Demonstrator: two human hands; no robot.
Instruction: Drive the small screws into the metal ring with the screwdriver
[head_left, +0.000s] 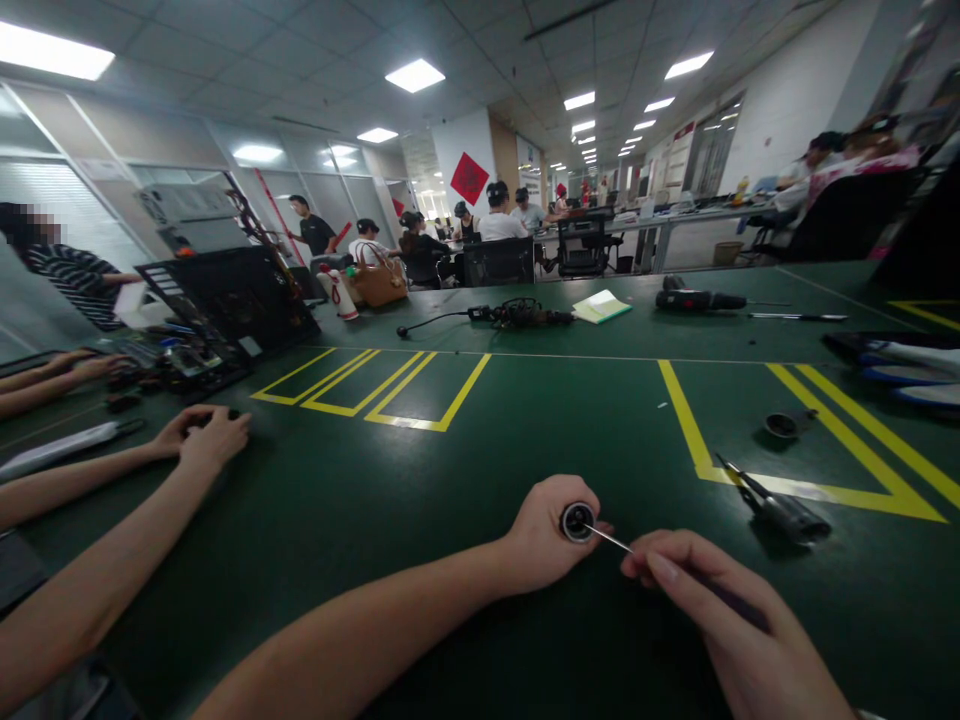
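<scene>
My left hand [553, 537] is closed around a small cylindrical part [577, 522] with a shiny round rim, its open end turned toward me. Inside the rim sits something dark, too small to make out. My right hand [720, 600] pinches a thin metal-shafted tool [609, 538] with a dark handle; its tip reaches into the part's opening. Right of my hands lies a dark metal housing [795, 520] with slim black pieces sticking out of it. Beyond that rests a short ring-shaped metal piece [784, 426] with a side tab.
Yellow tape [705, 450] marks bays on the green table [555, 420]. Toward the far edge lie a bundled black cable [521, 313], a notepad [602, 306], a power screwdriver [697, 298] and a pen [799, 317]. At left, a co-worker's hands [206, 437] hold something dark.
</scene>
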